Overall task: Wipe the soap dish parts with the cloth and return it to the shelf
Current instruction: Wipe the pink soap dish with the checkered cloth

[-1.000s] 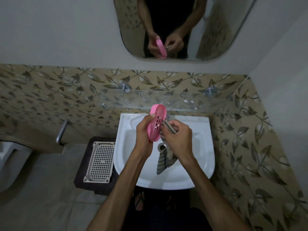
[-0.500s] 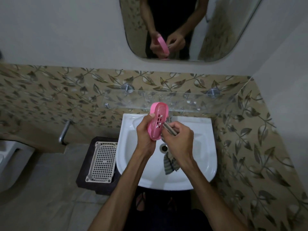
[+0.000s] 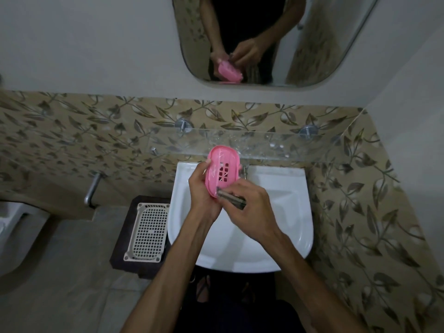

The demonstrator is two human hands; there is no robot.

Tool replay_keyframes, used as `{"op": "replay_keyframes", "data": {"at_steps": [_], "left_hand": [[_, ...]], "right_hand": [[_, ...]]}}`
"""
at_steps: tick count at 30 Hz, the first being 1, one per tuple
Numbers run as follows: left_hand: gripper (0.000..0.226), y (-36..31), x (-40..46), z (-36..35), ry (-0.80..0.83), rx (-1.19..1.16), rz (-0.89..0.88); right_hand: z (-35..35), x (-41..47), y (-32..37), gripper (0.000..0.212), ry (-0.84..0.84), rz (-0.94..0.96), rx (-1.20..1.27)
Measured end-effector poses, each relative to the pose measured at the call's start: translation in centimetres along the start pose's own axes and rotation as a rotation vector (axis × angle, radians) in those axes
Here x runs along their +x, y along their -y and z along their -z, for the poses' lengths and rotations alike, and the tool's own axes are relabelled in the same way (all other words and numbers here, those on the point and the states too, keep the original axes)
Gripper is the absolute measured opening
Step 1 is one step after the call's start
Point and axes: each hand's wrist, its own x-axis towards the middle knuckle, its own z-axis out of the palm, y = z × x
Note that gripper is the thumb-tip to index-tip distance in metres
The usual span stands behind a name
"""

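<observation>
We had turned the pink tray (image 3: 222, 173) face-up in our left hand (image 3: 204, 193); right hand (image 3: 249, 207), fist closed on the cloth (image 3: 231, 200), began wiping its slotted face.

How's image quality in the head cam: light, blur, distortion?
Head view: dim, flat light with no hard shadows; right hand and its striped grey cloth are motion-smeared, while the left hand holding the pink perforated plastic soap dish tray is sharper; wide-angle lens bows the clear glass shelf.
</observation>
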Motion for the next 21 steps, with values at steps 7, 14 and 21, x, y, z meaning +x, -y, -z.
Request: {"op": "replay_keyframes", "data": {"at_steps": [7, 14, 21], "left_hand": [[0.07, -0.1, 0.1, -0.7, 0.037, -0.012, 0.088], [0.069, -0.2, -0.6, -0.1, 0.012, 0.017, 0.099], [0.071, -0.3, -0.7, 0.0, 0.012, 0.047, 0.096]], "right_hand": [[0.4, 0.9, 0.5, 0.026, -0.109, 0.047, -0.027], [0.8, 1.2, -1.3, 0.033, -0.208, 0.093, -0.1], [0.7, 0.8, -2.2, 0.034, -0.206, 0.146, -0.065]]}}
